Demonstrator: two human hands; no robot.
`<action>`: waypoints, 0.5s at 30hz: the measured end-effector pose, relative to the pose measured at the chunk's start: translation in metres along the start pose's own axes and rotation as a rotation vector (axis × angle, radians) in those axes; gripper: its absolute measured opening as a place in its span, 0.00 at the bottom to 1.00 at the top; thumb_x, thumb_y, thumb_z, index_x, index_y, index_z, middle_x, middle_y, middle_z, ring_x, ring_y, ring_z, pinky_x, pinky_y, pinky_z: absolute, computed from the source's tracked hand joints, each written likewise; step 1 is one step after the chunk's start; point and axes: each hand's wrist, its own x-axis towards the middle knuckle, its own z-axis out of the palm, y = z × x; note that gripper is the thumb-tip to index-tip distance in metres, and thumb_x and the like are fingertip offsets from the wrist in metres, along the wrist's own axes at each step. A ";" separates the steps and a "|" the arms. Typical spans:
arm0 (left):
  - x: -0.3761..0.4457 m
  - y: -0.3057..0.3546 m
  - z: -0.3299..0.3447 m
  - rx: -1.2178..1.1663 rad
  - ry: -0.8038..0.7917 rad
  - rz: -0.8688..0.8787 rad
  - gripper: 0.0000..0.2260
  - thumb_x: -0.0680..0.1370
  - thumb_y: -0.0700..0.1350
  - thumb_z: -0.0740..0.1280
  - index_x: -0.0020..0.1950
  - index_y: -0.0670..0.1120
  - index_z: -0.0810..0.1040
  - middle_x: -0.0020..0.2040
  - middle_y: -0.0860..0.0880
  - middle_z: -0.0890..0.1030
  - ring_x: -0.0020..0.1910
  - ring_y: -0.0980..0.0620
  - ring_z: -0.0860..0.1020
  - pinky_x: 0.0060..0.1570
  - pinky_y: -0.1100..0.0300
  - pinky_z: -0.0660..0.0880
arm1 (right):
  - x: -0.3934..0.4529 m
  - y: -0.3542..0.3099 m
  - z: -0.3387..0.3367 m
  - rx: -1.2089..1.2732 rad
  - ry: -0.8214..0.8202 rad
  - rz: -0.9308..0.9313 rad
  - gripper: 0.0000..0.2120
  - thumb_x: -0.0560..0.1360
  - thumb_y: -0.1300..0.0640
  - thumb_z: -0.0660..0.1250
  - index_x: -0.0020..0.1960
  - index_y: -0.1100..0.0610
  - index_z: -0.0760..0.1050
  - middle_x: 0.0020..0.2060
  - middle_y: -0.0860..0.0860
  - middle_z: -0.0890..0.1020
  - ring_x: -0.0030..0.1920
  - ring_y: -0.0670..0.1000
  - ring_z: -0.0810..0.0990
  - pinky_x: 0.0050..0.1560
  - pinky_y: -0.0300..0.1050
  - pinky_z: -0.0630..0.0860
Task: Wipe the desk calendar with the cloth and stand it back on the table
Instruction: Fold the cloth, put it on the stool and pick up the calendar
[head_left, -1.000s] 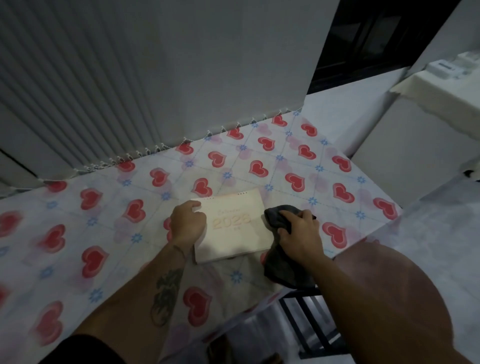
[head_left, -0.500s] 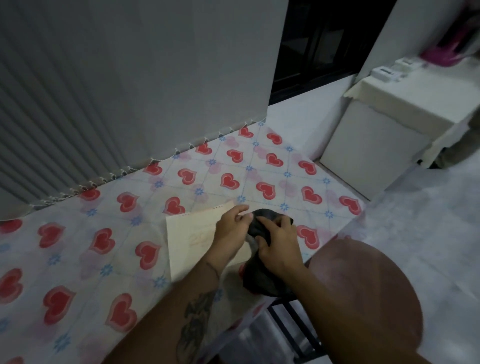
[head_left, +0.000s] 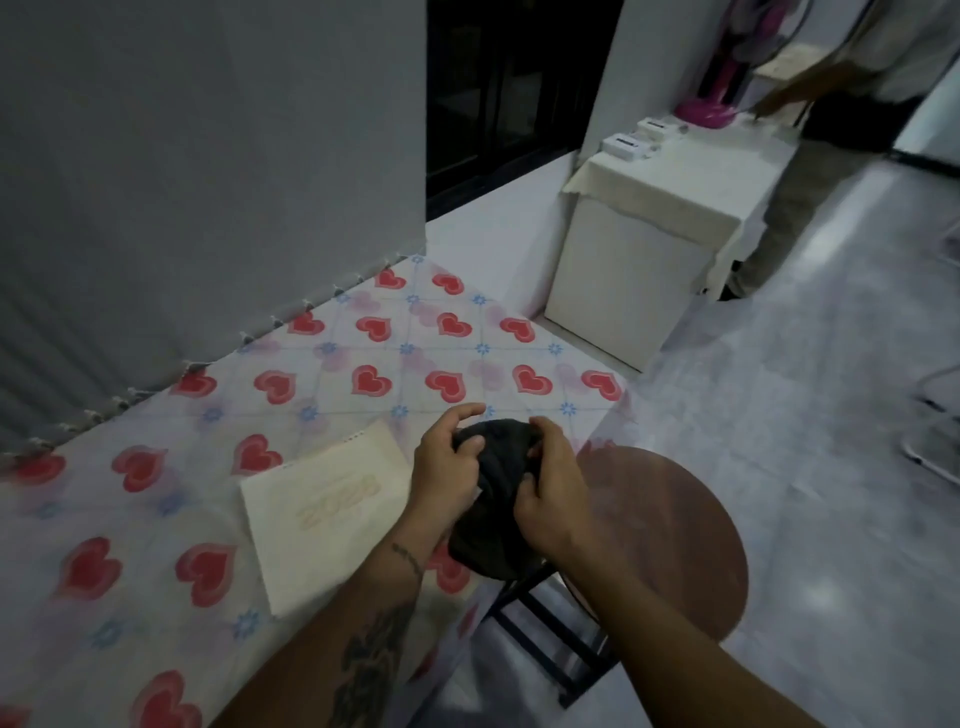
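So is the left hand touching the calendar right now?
Apart. In the head view, the left hand grips the dark cloth together with the right hand, lifted off the calendar, which lies flat on the table.

Cream calendar (head_left: 332, 512) flat; dark cloth (head_left: 493, 499) bunched.

1 cream desk calendar (head_left: 317, 514), 1 dark grey crumpled cloth (head_left: 493, 499), 2 bare hands, left (head_left: 447, 470) and right (head_left: 548, 493), 1 round brown stool (head_left: 670, 540), 2 small white boxes (head_left: 626, 145), 1 pink fan base (head_left: 706, 111).
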 end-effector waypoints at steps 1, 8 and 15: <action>-0.001 0.002 0.007 -0.009 -0.029 0.020 0.18 0.77 0.37 0.65 0.55 0.61 0.80 0.52 0.49 0.83 0.50 0.51 0.81 0.51 0.53 0.81 | 0.000 0.005 -0.009 0.003 -0.011 0.047 0.33 0.71 0.62 0.61 0.74 0.50 0.56 0.65 0.51 0.71 0.62 0.50 0.71 0.64 0.50 0.72; -0.012 0.014 0.067 0.077 -0.165 0.106 0.14 0.77 0.37 0.66 0.52 0.57 0.80 0.51 0.53 0.82 0.51 0.53 0.80 0.48 0.60 0.80 | 0.003 0.037 -0.084 -0.242 -0.059 0.226 0.12 0.70 0.60 0.64 0.52 0.54 0.76 0.53 0.56 0.75 0.49 0.55 0.76 0.51 0.50 0.76; -0.019 -0.002 0.139 0.302 -0.352 0.110 0.11 0.76 0.40 0.67 0.48 0.58 0.79 0.48 0.57 0.81 0.50 0.53 0.79 0.51 0.59 0.76 | 0.002 0.100 -0.155 -0.217 -0.309 0.362 0.13 0.64 0.56 0.66 0.48 0.47 0.80 0.45 0.49 0.83 0.44 0.52 0.81 0.43 0.50 0.81</action>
